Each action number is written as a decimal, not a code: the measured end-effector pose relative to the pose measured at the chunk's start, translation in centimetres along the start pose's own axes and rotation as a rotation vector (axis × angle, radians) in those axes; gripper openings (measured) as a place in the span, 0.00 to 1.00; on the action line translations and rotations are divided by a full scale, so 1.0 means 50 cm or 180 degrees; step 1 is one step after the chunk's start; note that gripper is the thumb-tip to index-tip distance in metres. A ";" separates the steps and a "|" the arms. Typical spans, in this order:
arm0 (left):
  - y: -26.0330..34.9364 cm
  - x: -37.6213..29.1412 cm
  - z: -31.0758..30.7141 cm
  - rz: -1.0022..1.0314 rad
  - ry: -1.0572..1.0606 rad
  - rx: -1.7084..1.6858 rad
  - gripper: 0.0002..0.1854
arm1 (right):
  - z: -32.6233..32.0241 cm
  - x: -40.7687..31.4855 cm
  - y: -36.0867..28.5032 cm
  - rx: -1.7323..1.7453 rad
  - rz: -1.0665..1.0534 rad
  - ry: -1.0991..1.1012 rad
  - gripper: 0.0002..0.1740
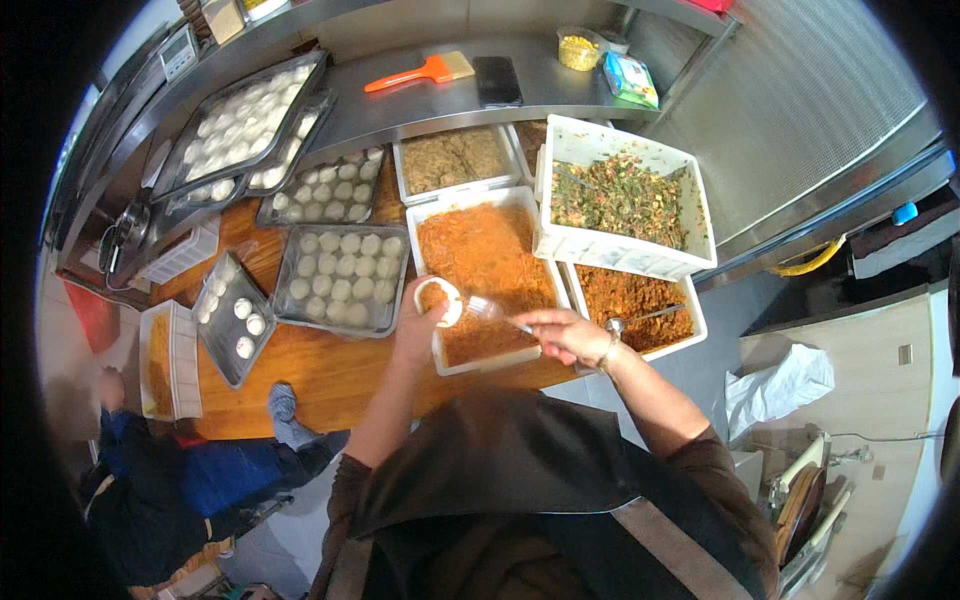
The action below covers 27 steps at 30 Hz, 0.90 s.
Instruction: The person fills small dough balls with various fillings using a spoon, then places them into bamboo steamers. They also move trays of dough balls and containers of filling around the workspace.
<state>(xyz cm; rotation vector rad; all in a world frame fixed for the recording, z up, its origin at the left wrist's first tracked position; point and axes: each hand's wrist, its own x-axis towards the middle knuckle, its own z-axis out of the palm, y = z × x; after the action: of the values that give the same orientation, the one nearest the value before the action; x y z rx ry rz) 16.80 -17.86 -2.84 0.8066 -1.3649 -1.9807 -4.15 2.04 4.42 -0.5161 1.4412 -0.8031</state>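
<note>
My left hand [417, 322] holds a round dough wrapper [448, 306] with orange filling in its middle, above the left edge of a white tub of orange filling [480, 240]. A fork [487, 308], slightly blurred, is gripped in my right hand [566, 337]; its tines point at the wrapper over the same tub. To the left, a tray of dough balls [343, 277] lies on the wooden table [300, 367]. Farther left, a narrow tray [238, 330] bears several white buns or dough pieces.
A white crate of chopped greens [619, 196] overlaps a tub of reddish filling [637, 304] with a ladle. Stacked dough trays [244, 124] stand back left. A brush [427, 71] and phone [498, 81] lie on the steel shelf. A co-worker [187, 480] sits at lower left.
</note>
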 end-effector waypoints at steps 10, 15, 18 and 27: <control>0.028 0.003 -0.013 -0.0995 0.0443 -0.1327 0.18 | 0.052 0.169 0.036 -0.5071 -0.0482 0.0341 0.16; 0.034 -0.008 -0.014 -0.0737 0.0326 -0.0990 0.16 | -0.030 0.139 0.019 -0.5152 -0.0280 -0.0465 0.18; 0.034 -0.008 -0.019 -0.0675 0.0188 -0.0974 0.17 | -0.086 0.105 -0.012 -0.4434 -0.0590 -0.0618 0.22; -0.017 0.015 -0.006 -0.0416 -0.0409 0.0254 0.26 | -0.081 -0.049 -0.021 0.0470 0.0245 -0.0814 0.22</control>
<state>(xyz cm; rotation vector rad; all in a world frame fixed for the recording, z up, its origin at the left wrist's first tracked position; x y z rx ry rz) 16.44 -18.36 -3.85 0.8362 -1.5073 -2.1215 -8.18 3.80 6.44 -0.4311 1.1501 -0.7470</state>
